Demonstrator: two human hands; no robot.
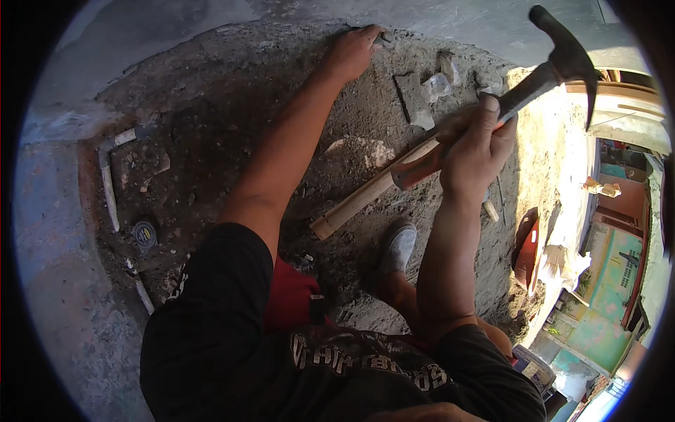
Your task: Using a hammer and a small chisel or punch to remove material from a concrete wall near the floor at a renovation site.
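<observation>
My right hand (478, 144) is wrapped round the orange and dark handle of a claw hammer (573, 60), raised at the upper right with its head away from the wall. My left arm stretches far forward to the foot of the grey wall (281, 10). There my left hand (355, 53) is closed, its fingers together at the wall's base. A small dark bit (382, 37) shows at the fingertips, too small to name. Below the hammer handle, a wooden strip (376, 190) lies slantwise on the dirt.
White pipe (109, 186) runs along the left wall, near a round dark tape measure (145, 235). Broken slabs (413, 102) and clear plastic (437, 86) lie by the far wall. A red object (527, 257) is on the right, beside a sunlit opening. My shoe (399, 247) rests on the soil.
</observation>
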